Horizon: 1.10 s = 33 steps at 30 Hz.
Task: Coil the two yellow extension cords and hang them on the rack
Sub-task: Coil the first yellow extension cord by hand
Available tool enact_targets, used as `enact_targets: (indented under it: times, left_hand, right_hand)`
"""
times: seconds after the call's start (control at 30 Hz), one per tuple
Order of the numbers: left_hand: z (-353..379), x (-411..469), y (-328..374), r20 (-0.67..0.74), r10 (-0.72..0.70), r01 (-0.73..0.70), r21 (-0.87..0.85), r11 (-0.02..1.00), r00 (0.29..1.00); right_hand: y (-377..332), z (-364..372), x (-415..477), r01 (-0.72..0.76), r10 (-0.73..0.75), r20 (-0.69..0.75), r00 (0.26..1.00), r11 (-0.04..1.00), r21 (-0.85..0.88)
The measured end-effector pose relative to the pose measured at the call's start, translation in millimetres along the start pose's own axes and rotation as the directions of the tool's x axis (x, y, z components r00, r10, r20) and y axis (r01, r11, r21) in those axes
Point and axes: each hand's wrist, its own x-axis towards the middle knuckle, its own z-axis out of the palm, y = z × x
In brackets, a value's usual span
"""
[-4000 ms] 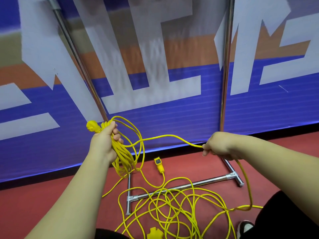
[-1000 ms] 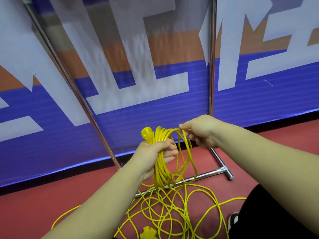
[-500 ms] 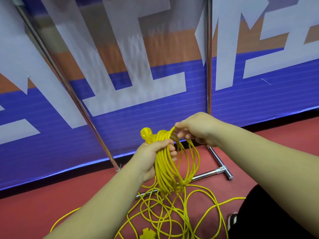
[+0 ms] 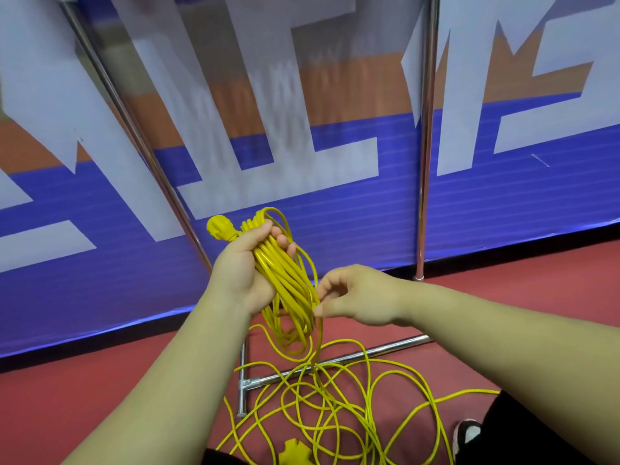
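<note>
My left hand (image 4: 246,268) grips a bundle of coiled yellow extension cord (image 4: 288,290), with its yellow plug (image 4: 218,227) sticking out above my thumb. The loops hang down below my palm. My right hand (image 4: 360,297) sits just right of the coil, thumb and fingers loosely curled beside the strand that runs down to the floor; whether it pinches the strand I cannot tell. A loose tangle of yellow cord (image 4: 335,404) lies on the red floor over the rack's base bar (image 4: 355,355). The rack's chrome uprights (image 4: 423,162) rise behind.
A blue, white and orange banner wall (image 4: 335,203) stands right behind the rack. A slanted chrome pole (image 4: 134,129) is on the left. A yellow socket block (image 4: 293,451) lies at the bottom edge. My shoe (image 4: 466,434) is at lower right.
My right hand has dropped from the top of the coil to its right side, lower down. The left hand has tilted so the coil lies across its palm.
</note>
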Motion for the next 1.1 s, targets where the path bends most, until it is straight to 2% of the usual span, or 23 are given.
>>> enact_targets:
  times: [0.1, 0.37, 0.6, 0.67, 0.77, 0.83, 0.9, 1.1]
  left_hand:
    - [-4.7, -1.5, 8.7, -0.015, 0.005, -0.006, -0.088, 0.996, 1.000]
    - [-24.2, 1.3, 35.2, -0.046, 0.111, -0.118, -0.211, 0.970, 0.993]
    - [-46.3, 6.4, 49.3, -0.105, 0.124, -0.147, -0.253, 0.956, 0.987]
    - [-52.5, 7.1, 49.5, -0.148, 0.100, -0.124, -0.165, 0.978, 0.984]
    - [-55.1, 3.5, 44.7, -0.193, 0.067, -0.050, 0.091, 0.995, 0.979]
    - [-53.0, -0.3, 35.7, -0.189, 0.053, 0.009, 0.313, 0.950, 0.981]
    - [-48.5, -4.1, 23.1, -0.154, 0.036, 0.042, 0.479, 0.877, 0.987]
    - [-32.6, -9.1, -4.7, -0.079, -0.070, 0.103, 0.581, 0.808, 0.994]
  right_hand:
    - [3.2, 11.4, 4.1, 0.015, -0.014, 0.010, 1.000, 1.000, -0.017]
    - [11.3, 34.6, 14.1, 0.011, -0.032, 0.137, 0.990, 0.988, 0.151]
    - [4.5, 25.5, 9.8, -0.093, 0.009, 0.308, 0.951, 0.961, 0.260]
    - [0.4, 15.2, 7.9, -0.132, 0.067, 0.278, 0.958, 0.966, 0.221]
    - [-2.1, -0.9, 8.2, -0.093, 0.081, 0.076, 0.994, 0.982, 0.166]
    - [-4.5, -8.1, 9.0, -0.027, 0.039, -0.059, 0.998, 0.983, 0.184]
    - [-9.5, -12.7, 9.0, 0.042, -0.013, -0.136, 0.991, 0.976, 0.214]
    - [-22.1, -21.8, 2.2, 0.152, -0.102, -0.237, 0.966, 0.967, 0.204]
